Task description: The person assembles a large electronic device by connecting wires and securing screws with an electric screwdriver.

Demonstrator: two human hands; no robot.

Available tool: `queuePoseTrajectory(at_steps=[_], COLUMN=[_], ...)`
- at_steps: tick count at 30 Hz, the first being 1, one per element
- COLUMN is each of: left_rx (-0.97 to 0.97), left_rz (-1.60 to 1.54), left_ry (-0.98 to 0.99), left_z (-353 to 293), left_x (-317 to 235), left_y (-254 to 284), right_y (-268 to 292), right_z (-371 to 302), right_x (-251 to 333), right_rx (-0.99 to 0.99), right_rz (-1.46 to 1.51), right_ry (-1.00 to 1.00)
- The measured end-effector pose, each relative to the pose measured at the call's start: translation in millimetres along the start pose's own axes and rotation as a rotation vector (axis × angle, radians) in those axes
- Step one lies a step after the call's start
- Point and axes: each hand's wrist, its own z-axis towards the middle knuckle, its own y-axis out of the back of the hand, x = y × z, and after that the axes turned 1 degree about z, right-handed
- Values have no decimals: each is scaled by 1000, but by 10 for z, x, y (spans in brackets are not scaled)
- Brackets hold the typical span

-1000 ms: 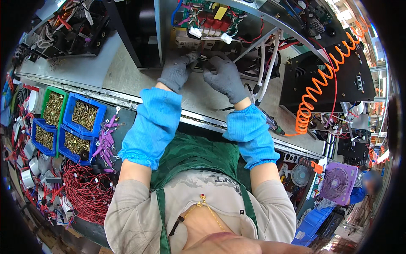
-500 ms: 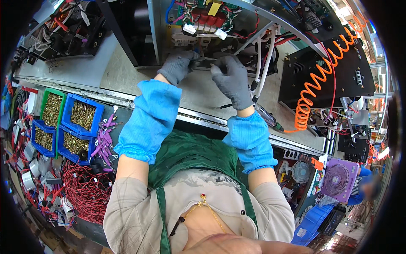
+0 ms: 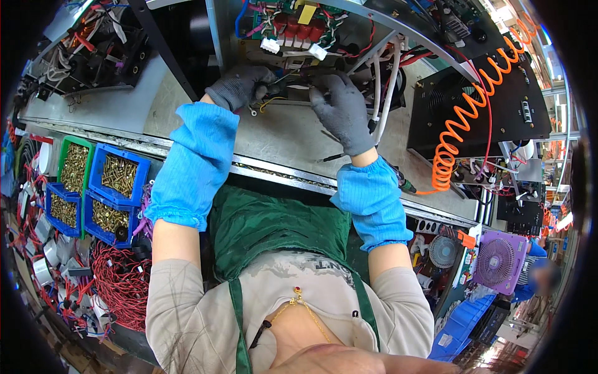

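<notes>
Both my gloved hands are at the opening of a metal-framed unit [image 3: 215, 37]. My left hand [image 3: 240, 87], in a grey glove, has its fingers closed on thin wires. A yellow wire [image 3: 271, 101] and a small ring terminal [image 3: 253, 112] hang beside those fingers. My right hand [image 3: 342, 112], also grey-gloved, is bent with its fingers drawn together toward the left hand; what they pinch is too dark to make out. Above the hands sit a circuit board with red parts [image 3: 302, 28] and white connectors [image 3: 270, 45]. Thick white cables [image 3: 387, 93] run down just right of my right hand.
Blue bins [image 3: 118, 171] and a green bin [image 3: 75, 165] of screws stand at left, above bundled red wires [image 3: 118, 287]. A power screwdriver [image 3: 403, 181] lies by the bench's metal edge [image 3: 286, 176]. An orange coiled hose [image 3: 458, 118] crosses before a black panel [image 3: 511, 106].
My left hand has shifted left, and the yellow wire and ring terminal now show below it. My right hand stays nearly in place. The view has shifted slightly.
</notes>
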Motion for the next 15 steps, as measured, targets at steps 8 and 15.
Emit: queuePoseTrajectory(at_steps=[8, 15], left_rx=[77, -85], left_rz=[-120, 136], left_ry=[-85, -163], left_z=[-89, 88], left_x=[-68, -45], left_y=[-179, -446], right_y=[-181, -84], right_z=[117, 249], right_x=[-28, -80], right_rx=[105, -62], right_rz=[-491, -328], right_ry=[166, 102])
